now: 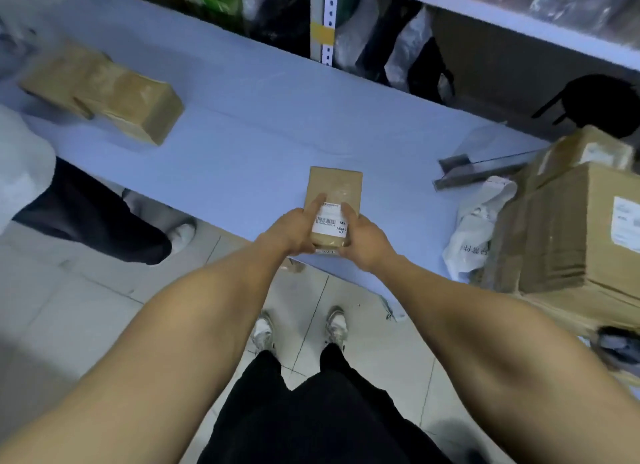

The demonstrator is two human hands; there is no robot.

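Observation:
A small brown cardboard parcel with a white barcode label lies on the pale blue table near its front edge. My left hand grips the parcel's near left side, with its forefinger stretched along the top. My right hand grips the near right side, one finger lying on the label. Both hands hold the same parcel between them.
A longer taped brown parcel lies at the table's far left. Cardboard boxes, a white plastic bag and a clear stand crowd the right end. Shelving with bagged goods runs behind. Another person's leg stands at left.

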